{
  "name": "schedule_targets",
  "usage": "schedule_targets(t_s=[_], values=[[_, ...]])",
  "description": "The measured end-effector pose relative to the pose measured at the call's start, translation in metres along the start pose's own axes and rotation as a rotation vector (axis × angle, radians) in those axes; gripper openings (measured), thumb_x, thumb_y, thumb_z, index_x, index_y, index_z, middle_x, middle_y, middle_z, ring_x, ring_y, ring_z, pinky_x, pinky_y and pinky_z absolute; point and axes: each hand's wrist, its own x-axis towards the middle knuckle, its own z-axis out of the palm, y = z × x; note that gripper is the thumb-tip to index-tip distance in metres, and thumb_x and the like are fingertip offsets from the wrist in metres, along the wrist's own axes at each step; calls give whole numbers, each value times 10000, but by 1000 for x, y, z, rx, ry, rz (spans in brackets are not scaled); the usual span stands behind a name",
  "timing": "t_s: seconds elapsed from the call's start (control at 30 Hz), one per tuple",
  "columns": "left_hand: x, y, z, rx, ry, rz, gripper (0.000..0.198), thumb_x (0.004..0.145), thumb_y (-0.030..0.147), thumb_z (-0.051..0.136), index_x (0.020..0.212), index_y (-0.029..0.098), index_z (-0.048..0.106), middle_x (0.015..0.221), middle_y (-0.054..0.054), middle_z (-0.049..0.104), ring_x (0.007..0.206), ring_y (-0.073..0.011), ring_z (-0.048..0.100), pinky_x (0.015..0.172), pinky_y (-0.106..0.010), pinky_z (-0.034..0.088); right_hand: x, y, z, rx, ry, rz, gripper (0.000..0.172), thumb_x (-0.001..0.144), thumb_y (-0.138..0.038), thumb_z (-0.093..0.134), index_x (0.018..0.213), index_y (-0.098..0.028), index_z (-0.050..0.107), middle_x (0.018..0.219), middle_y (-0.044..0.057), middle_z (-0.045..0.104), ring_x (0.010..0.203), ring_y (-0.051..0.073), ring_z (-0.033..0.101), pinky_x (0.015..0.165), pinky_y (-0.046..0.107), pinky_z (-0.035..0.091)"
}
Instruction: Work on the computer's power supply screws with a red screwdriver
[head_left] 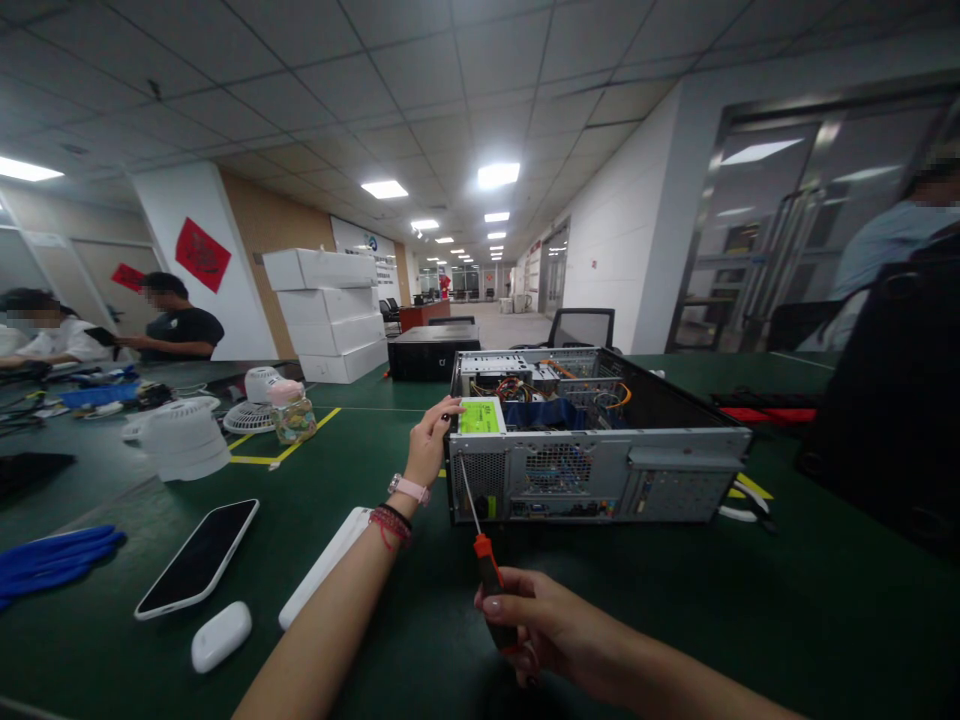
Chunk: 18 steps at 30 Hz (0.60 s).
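An opened computer case [679, 445] lies on its side, its rear panel facing me and its inside showing from above. My left hand [431, 437] is closed on its near left corner, fingertips beside the power supply [482, 416] with a yellow-green label. In my right hand [536, 615] is a screwdriver [487, 565] with a black and orange handle, fingers wrapped round it. Its thin shaft points up and away, the tip at the upper left of the rear panel, by the perforated grille. Whether the tip sits in a screw is too small to tell.
Left of my arm lie a phone [199, 557], a white earbud case [222, 637], a white slab-like object [326, 568] and a blue glove [56, 562]. White fans [180, 440] and stacked white boxes [330, 318] stand farther back. People sit at the left; another person is at the right.
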Motion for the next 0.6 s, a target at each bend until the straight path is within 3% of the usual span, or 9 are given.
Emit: schedule_targets(t_s=[0.23, 0.47, 0.6], values=[[0, 1, 0, -6, 1, -7, 300, 853, 271, 385, 888, 172, 666, 1155, -77, 649, 1215, -208, 504, 1076, -392, 329, -1, -3, 0, 0, -46, -36, 419, 646, -422, 718, 871, -157, 484, 795, 37, 644, 533, 43, 475, 474, 176, 323], [0, 0, 0, -8, -3, -5, 302, 859, 273, 384, 897, 177, 668, 1164, -74, 644, 1218, -201, 501, 1076, -382, 329, -1, 1, 0, 9, 31, -17, 452, 591, -417, 753, 877, -167, 509, 702, -11, 596, 587, 72, 531, 501, 185, 338], [0, 1, 0, -6, 3, -7, 303, 858, 268, 382, 888, 175, 669, 1162, -71, 646, 1217, -203, 503, 1073, -378, 334, -3, -1, 1, 58, -38, 2, 424, 648, -402, 696, 944, -144, 537, 745, 25, 629, 543, 64, 512, 526, 213, 390]])
